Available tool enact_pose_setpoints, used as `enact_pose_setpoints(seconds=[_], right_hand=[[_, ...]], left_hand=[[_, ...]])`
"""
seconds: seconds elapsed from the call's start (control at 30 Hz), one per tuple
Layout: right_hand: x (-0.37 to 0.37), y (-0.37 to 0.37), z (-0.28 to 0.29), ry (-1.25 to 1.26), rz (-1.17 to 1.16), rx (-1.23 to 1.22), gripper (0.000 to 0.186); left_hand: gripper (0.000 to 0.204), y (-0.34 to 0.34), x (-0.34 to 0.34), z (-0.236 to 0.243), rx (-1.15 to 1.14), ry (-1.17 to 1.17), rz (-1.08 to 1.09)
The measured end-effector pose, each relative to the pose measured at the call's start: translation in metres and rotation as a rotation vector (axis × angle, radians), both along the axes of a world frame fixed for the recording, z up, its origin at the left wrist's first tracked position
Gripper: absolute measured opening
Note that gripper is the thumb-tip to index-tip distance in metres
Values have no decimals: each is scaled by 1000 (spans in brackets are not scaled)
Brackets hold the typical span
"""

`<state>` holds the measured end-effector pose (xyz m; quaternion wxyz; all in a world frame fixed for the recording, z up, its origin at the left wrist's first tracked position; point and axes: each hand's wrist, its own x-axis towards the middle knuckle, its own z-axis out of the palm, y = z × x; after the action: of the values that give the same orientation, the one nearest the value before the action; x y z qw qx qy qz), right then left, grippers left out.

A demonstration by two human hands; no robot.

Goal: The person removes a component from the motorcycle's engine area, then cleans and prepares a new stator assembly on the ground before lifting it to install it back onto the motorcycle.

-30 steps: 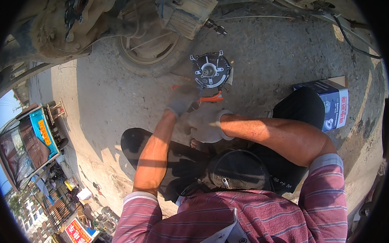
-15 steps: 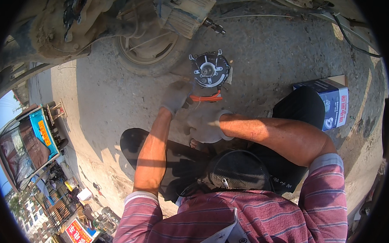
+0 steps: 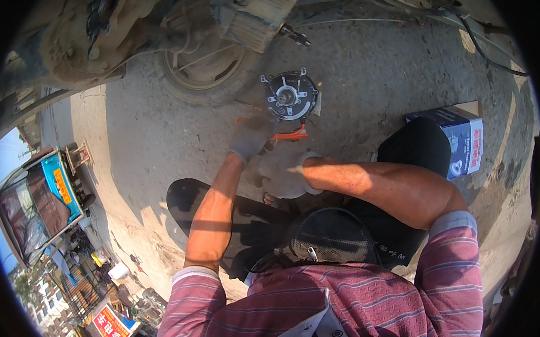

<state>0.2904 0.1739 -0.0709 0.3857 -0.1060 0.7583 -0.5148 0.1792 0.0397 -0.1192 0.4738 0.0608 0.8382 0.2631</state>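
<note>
A: Metal, mostly. The round black motor part (image 3: 289, 97) lies flat on the gritty ground (image 3: 370, 70) in the upper middle of the head view, with a pale hub at its centre and bolt ears round its rim. I judge it heavy, stiff and probably greasy, so it is best taken by the rim with both hands, not by the hub.

B: And the orange-handled tool (image 3: 288, 135) just below it?

A: Light and rigid, I would say. Its orange grip is the natural place to hold; the working end is hidden, so I cannot tell what kind of tool it is.

B: Where are the hands?

A: Both wear grey work gloves. The left hand (image 3: 250, 137) sits at centre frame, fingers curled down over the left end of the orange handle, closed round it as far as I can see. The left forearm runs straight up from the striped sleeve at the lower edge.

B: The right one?

A: The right hand (image 3: 282, 172) is just under the left, bunched low near the ground. Whether it grips anything I cannot tell; the glove hides it. The right arm bends sharply at the elbow and comes in from the right of the frame.

B: Anything else close by?

A: A blue and white box (image 3: 464, 144) stands at the right, apart from the hands, and a wheel (image 3: 205, 66) sits at upper left.
</note>
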Motion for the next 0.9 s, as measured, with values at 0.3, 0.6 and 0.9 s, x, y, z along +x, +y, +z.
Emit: enact_pose_setpoints(seconds=[0.3,0.6,0.9], right_hand=[[3,-1,-3,53,-49,-26,33],[4,-4,-7,-69,-89,-106,30],[1,-4,-8,-106,-34,-118,30]], left_hand=[[40,-12,-1,-20,112,216,-377],[45,9,4,1,24,115,-306],[48,-2,5,-21,138,281,-443]])
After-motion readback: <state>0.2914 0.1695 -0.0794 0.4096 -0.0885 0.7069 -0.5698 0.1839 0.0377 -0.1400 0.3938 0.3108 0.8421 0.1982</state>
